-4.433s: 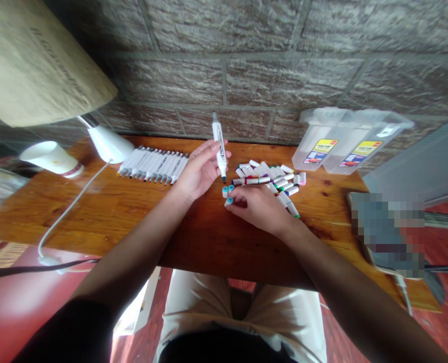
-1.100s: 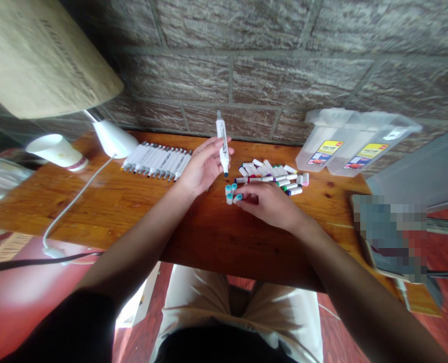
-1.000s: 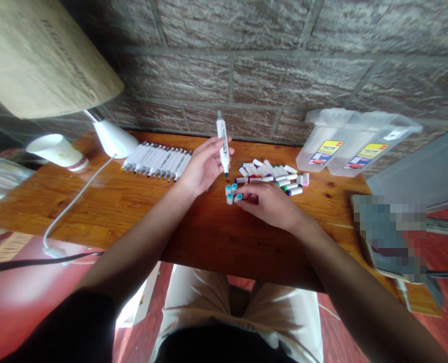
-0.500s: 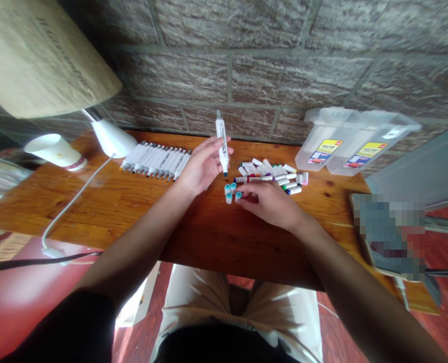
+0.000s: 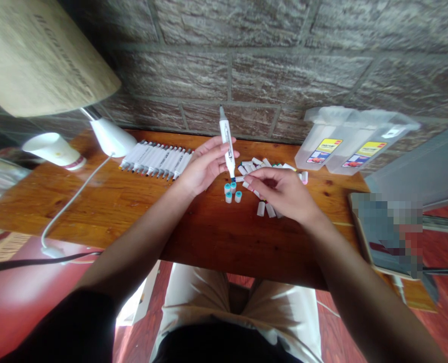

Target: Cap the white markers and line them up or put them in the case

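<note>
My left hand (image 5: 209, 164) grips a white marker (image 5: 227, 136) that stands nearly upright, its grey tip up and its dark blue-green end down. Just below that end stand several teal-topped marker caps (image 5: 238, 196) in a small cluster. My right hand (image 5: 280, 191) is over a pile of loose white caps (image 5: 261, 208) with coloured ends, its thumb and index finger drawn together at the pile's left side. A white cap (image 5: 239, 179) lies by these fingertips. Whether the fingers pinch a cap is hard to make out, and the hand hides part of the pile.
A row of uncapped markers (image 5: 156, 160) lies at the back left of the wooden table (image 5: 133, 201). Beyond it are a lamp (image 5: 110, 138) and a tipped paper cup (image 5: 53, 151). Clear plastic containers (image 5: 352, 146) stand back right; a tablet-like device (image 5: 386, 232) lies at the right edge.
My right hand has left the teal-topped caps and moved right and slightly up to the pile. Several caps now lie nearer the front. The marker in my left hand has shifted slightly right.
</note>
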Demonstrator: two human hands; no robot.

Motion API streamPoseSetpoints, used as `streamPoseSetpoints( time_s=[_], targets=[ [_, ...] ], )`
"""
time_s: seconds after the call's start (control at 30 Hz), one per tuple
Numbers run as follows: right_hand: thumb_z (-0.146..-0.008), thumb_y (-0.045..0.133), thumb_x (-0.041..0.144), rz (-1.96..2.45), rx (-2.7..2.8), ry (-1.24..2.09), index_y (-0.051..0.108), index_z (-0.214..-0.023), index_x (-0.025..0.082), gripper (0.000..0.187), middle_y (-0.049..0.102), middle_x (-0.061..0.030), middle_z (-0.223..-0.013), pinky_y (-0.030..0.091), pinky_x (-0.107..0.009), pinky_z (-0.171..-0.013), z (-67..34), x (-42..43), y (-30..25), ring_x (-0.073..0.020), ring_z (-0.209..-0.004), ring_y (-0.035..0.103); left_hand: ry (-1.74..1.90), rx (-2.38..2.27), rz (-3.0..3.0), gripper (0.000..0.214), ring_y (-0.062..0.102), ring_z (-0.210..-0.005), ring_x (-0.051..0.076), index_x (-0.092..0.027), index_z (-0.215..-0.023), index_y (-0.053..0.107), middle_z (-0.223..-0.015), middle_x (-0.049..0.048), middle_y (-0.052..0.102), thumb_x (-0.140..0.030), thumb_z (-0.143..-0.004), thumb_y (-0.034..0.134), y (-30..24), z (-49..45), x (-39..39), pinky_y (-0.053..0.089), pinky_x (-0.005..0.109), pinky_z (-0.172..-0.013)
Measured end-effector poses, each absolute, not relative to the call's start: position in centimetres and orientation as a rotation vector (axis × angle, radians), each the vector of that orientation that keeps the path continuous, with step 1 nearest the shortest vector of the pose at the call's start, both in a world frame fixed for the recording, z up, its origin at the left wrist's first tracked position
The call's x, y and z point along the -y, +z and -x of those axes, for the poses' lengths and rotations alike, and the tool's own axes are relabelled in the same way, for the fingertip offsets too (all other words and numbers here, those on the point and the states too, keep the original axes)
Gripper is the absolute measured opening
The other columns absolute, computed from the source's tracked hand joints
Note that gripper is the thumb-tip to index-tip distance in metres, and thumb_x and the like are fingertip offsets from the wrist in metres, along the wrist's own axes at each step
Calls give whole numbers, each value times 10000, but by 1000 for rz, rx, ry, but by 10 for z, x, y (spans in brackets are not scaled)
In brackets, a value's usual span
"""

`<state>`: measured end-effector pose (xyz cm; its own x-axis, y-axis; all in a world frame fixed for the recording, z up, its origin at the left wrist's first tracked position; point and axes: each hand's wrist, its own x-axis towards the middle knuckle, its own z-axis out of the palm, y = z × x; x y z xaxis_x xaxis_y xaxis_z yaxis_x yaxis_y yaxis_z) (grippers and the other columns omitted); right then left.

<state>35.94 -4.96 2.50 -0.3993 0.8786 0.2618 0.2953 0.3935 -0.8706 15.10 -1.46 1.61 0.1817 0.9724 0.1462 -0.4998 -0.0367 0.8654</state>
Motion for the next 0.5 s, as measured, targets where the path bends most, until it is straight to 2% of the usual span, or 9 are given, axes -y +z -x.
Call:
streamPoseSetpoints(
  time_s=[0.13,0.3,0.4,0.5],
  targets=[
    [-852,728,530,978,1593,1316,725,-854,174,356,721,-25,-803,392,-228,-495,-354,53,31,-80,-551,510,1201,-647,-1097,328,703,-724,144,-185,-896,773,-837,28,765,-385,-667,896,17,-154,22,536,237,-656],
    [-717,877,446,824,1406,1539,643,-820,196,357,670,15,-756,355,-207,-472,-350,54,32,-63,-551,492,1114,-644,-1188,331,636,-626,109,-173,-826,795,-782,20,745,-397,-623,930,16,-161,29,505,240,-619],
    [-677,912,381,778,1378,1589,618,-820,201,374,657,31,-737,320,-204,-460,-348,54,31,-53,-536,461,1113,-627,-1233,308,630,-636,103,-186,-843,806,-793,15,745,-405,-656,915,14,-163,30,496,233,-623],
    [-669,919,336,768,1338,1619,624,-820,196,360,621,50,-688,256,-203,-438,-348,53,32,-43,-509,413,1107,-629,-1373,290,617,-633,99,-194,-902,811,-772,13,736,-443,-756,841,16,-159,29,483,228,-623]
  ],
)
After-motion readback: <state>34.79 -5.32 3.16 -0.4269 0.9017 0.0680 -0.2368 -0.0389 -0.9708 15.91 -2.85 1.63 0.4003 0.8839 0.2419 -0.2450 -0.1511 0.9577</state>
